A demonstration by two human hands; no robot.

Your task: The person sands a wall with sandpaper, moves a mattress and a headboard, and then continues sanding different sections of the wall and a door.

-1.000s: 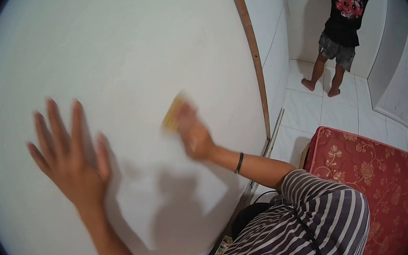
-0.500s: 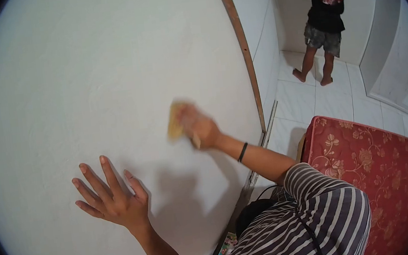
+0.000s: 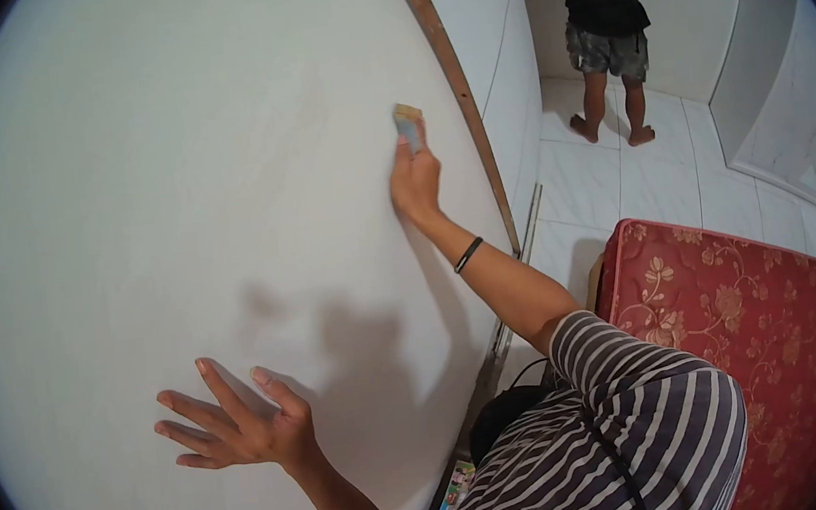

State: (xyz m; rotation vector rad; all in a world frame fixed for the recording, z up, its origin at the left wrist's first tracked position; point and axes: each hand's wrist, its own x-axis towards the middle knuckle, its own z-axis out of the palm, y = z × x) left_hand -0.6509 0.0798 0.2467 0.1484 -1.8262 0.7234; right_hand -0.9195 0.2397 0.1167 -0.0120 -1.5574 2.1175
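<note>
My right hand (image 3: 417, 181) grips a small flat tan-and-grey pad (image 3: 410, 126), raised at the white wall (image 3: 170, 201) near its wooden edge strip. The pad's upper end shows past my fingertips; my hand covers the rest, and I cannot tell its exact kind. Lower down and to the left, my left hand (image 3: 242, 430) lies spread on the wall, fingers apart and holding nothing. A dark band circles my right wrist.
A brown wooden strip (image 3: 446, 54) edges the wall. Beyond it, another person (image 3: 609, 31) stands barefoot on white floor tiles (image 3: 659, 161), facing a far wall. A red flowered mattress (image 3: 737, 318) lies at my right.
My right hand has swept up and to the right with the pad, closer to the wooden strip. My left hand has shifted slightly lower and turned, still spread.
</note>
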